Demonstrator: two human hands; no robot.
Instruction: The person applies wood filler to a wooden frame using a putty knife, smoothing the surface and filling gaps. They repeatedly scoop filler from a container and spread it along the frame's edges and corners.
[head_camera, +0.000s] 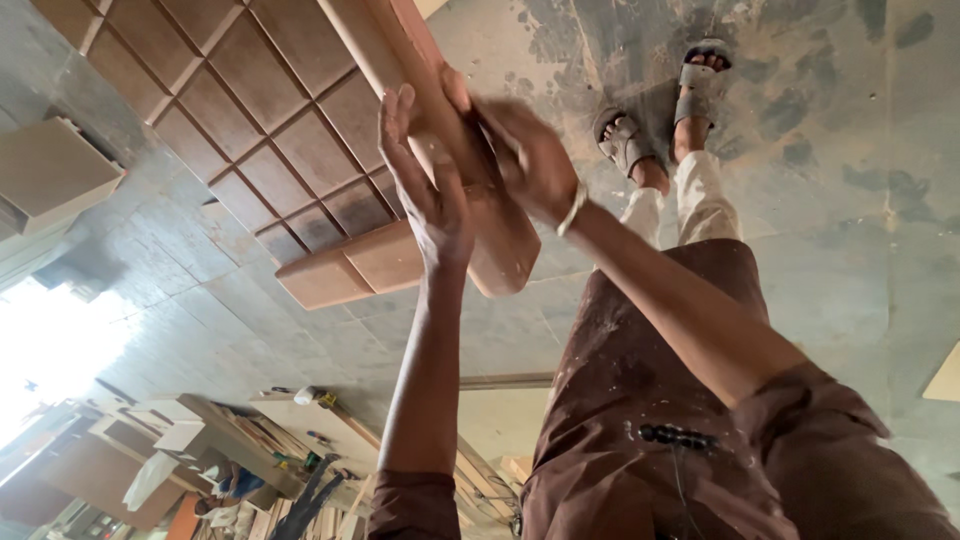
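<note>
Workshop floor and clutter, seen upside down

A worn grey concrete floor (850, 200), blotched with dark stains, fills most of the view. A brown wooden grid shelf unit (250, 110) lies on it. Bright daylight (50, 350) floods in at the left edge, beside stacked boards and workbenches (200, 430) strewn with small tools.

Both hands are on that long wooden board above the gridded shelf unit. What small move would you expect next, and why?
Probably a short rubbing stroke along the wooden board: the left hand braces its face with an open palm, while the right hand is blurred on its edge. The shelf unit lies beside it.
</note>
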